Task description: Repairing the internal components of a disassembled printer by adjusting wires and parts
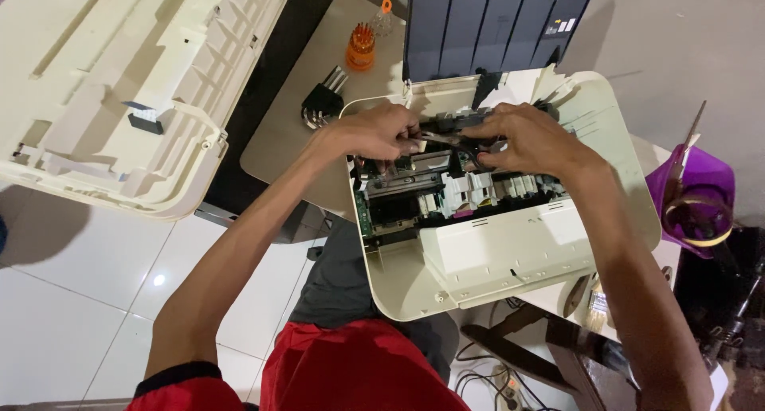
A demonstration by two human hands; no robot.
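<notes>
Cream-coloured opened printer (510, 252) on the surface; left hand (374, 132) and right hand (530, 140), each grip pinching the dark carriage bar (446, 126) across its upper interior, below the dark paper tray (494, 25).

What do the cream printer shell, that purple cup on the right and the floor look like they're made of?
Printer shell: likely moulded plastic, matte cream, with rounded corners and ribbed seams. Both the left hand and right hand reach into its open top. Purple cup: probably glossy plastic, slightly see-through at the rim. Floor: seemingly glazed ceramic tile, since it shows grout lines and a lamp reflection.
</notes>
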